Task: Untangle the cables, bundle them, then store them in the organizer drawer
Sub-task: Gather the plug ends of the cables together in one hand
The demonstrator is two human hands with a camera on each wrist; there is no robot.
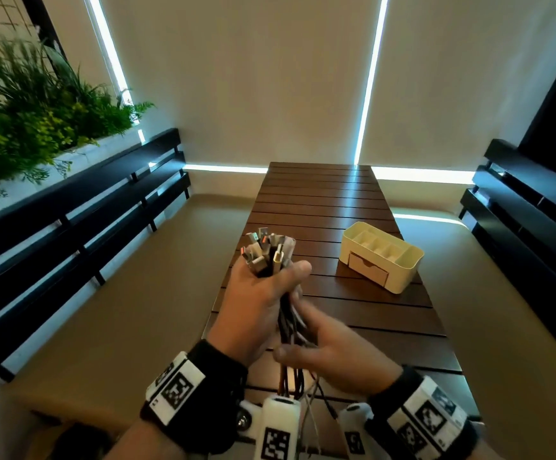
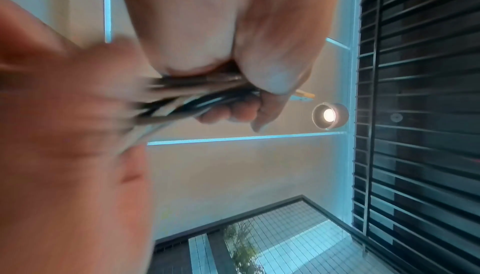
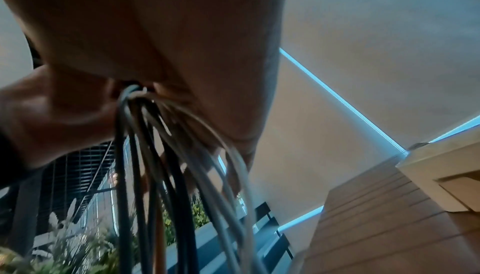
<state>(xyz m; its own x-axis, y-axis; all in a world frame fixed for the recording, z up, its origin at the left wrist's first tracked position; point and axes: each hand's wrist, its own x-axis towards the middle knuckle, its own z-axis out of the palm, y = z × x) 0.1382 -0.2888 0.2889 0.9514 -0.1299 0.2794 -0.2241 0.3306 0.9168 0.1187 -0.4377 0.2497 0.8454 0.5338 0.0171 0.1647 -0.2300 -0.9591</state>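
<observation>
My left hand grips a bundle of cables just below their plugs, which stick up out of the fist. In the left wrist view its fingers curl round the dark and pale cables. My right hand, blurred, clasps the same cables lower down, thumb on the near side. The loose cable ends hang down past my right palm. The cream organizer stands on the table to the right of both hands, with its drawer closed.
The slatted brown table runs away from me toward a blind-covered window. Dark benches line both sides, and plants sit at the far left. The organizer's corner shows at the right of the right wrist view.
</observation>
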